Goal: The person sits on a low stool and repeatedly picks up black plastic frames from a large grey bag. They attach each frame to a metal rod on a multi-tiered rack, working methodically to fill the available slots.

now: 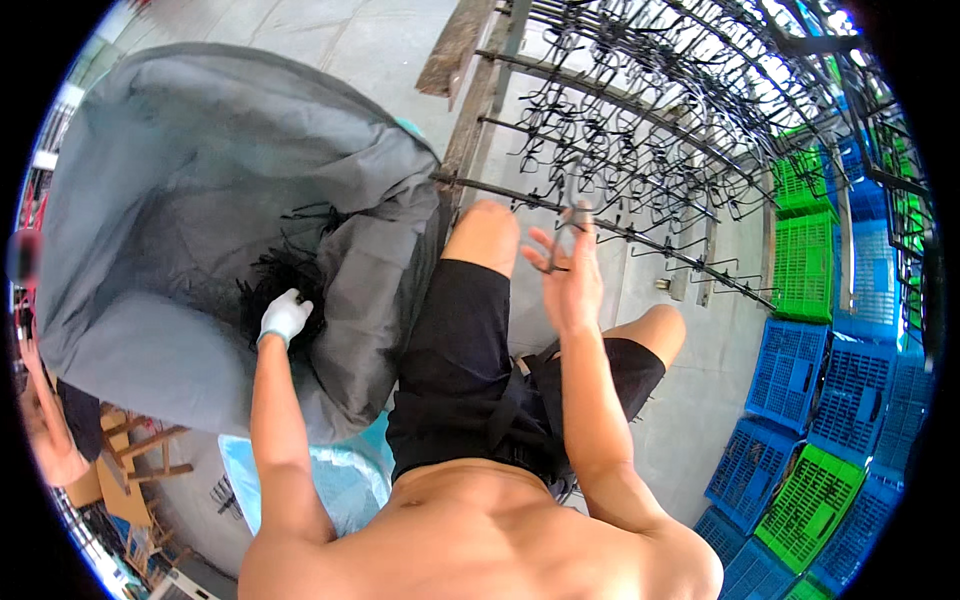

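Note:
My left hand (286, 316), in a white glove, reaches into a large grey fabric-lined bag (130, 200). Its fingers curl into a heap of thin black pieces (262, 285) there; the fingertips are partly hidden. My right hand (572, 278) is raised beside a metal rack, palm turned up. A thin dark looped piece (556, 262) lies between its thumb and fingers, a little blurred. Rows of similar black looped pieces (600, 130) hang from the rack bars (610, 230), just beyond this hand.
Blue crates (788, 375) and green crates (803, 265) are stacked at the right. A wooden post (465, 140) stands at the rack's near end. Light-blue plastic sheeting (345, 480) lies below the bag. Another person's arm (45, 390) and a wooden stool (150, 445) are at far left.

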The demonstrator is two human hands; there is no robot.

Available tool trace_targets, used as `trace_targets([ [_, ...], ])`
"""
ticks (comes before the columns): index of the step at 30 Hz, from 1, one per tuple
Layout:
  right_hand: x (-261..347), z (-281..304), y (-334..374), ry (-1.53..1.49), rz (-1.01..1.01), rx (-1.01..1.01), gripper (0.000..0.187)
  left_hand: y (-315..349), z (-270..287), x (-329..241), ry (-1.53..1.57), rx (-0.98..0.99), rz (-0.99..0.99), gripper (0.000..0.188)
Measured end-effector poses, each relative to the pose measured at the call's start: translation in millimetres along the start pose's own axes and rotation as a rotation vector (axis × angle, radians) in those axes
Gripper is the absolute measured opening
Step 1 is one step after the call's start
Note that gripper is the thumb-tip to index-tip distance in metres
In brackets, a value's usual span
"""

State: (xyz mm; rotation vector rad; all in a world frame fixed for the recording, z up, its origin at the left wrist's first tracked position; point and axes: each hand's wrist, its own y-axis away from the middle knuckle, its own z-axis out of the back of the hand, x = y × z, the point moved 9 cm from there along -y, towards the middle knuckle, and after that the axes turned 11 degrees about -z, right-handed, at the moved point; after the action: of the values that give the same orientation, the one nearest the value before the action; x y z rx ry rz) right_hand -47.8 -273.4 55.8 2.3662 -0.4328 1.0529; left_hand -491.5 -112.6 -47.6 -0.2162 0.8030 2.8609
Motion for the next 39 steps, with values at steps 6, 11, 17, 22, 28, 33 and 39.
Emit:
trace_targets([
  [6, -1, 1, -6, 0.199, -0.121, -0.319, 0.042, 41, 25, -75, 1.035, -0.051, -0.332, 0.009],
  [11, 2, -4, -12, 0.132, -0.151, -0.439, 0.035, 54, -17, -122, 0.959, 0.182, -0.377, 0.019],
  [17, -5, 10, -31, 0.066, -0.005, -0.485, 0.028, 72, -16, -113, 0.657, -0.409, -0.498, 0.030],
  [22, -5, -6, -26, 0.003, 0.006, -0.525, 0.034, 83, -11, -105, 0.802, -0.616, -0.424, 0.025],
  [28, 15, -66, 66, 0.979, 0.607, -0.393, 0.047, 135, 41, -152, 0.954, -0.611, -0.405, 0.021],
  [33, -43, -74, 77, 0.615, 0.159, 0.234, 0.060, 201, 74, -234, 0.525, -0.772, -1.104, 0.012],
  [39, -66, -84, 98, 0.505, -0.087, 0.394, 0.061, 175, 40, -260, 1.207, -0.523, -0.944, 0.021],
])
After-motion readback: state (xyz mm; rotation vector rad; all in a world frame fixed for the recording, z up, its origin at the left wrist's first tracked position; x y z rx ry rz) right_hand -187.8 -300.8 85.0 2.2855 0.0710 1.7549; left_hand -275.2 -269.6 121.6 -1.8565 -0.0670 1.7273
